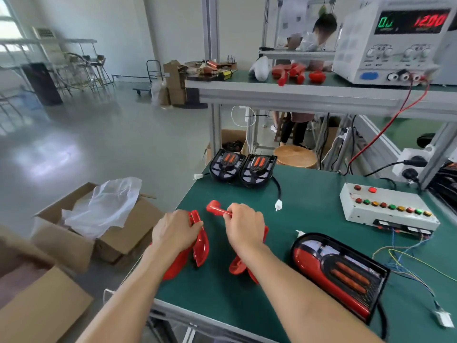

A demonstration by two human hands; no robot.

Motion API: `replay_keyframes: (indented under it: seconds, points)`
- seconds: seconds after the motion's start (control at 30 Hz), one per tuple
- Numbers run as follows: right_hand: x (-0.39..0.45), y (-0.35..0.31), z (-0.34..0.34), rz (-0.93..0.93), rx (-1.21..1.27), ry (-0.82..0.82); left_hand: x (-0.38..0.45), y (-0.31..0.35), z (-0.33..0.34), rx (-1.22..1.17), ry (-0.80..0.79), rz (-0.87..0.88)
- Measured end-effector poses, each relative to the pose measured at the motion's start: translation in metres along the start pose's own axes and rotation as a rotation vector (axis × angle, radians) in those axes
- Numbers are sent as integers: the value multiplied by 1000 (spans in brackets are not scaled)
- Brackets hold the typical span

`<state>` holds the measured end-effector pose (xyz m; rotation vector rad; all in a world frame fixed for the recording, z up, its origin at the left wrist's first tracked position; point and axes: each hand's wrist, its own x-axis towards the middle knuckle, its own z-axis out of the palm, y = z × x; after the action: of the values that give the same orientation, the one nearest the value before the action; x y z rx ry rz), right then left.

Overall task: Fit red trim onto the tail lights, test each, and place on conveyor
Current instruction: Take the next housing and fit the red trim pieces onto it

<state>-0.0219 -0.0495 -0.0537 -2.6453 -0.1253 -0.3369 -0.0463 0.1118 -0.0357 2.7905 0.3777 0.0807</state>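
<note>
My left hand (pixel 174 231) grips a stack of red trim pieces (pixel 200 246) at the green bench's left edge. A single red trim (pixel 216 209) is held in my right hand (pixel 243 225), its curved end pointing up and left; more red trim (pixel 237 266) lies under that wrist. At the bench's far edge, two bare black tail lights (pixel 243 169) stand side by side, a cable with a white plug (pixel 278 205) trailing from them. A tail light with red trim fitted (pixel 338 271) lies to the right.
A white test box with coloured buttons (pixel 385 206) sits at the right, loose wires beside it. A power supply (pixel 395 40) stands on the upper shelf with more red parts (pixel 291 73). Open cardboard boxes (pixel 99 226) stand on the floor left of the bench. A person works behind the shelf.
</note>
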Motion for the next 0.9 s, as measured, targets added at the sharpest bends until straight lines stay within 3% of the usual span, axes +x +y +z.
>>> replay_keyframes:
  seconds: [0.2, 0.57, 0.63, 0.77, 0.83, 0.9]
  points:
    - [4, 4, 15, -7, -123, -122, 5, 2, 8, 49, -10, 29]
    - [3, 19, 8, -24, -99, -116, 8, 28, 28, 132, -43, 27]
    - [1, 21, 1, -4, 6, -88, 5, 30, 25, 82, -18, 30]
    - [2, 28, -29, 127, 564, -68, -6, 42, 5, -10, 183, 189]
    - [4, 29, -54, 210, 763, -69, -14, 55, -7, -44, 324, 395]
    - [8, 31, -83, 321, 942, -181, -22, 69, -17, -84, 472, 682]
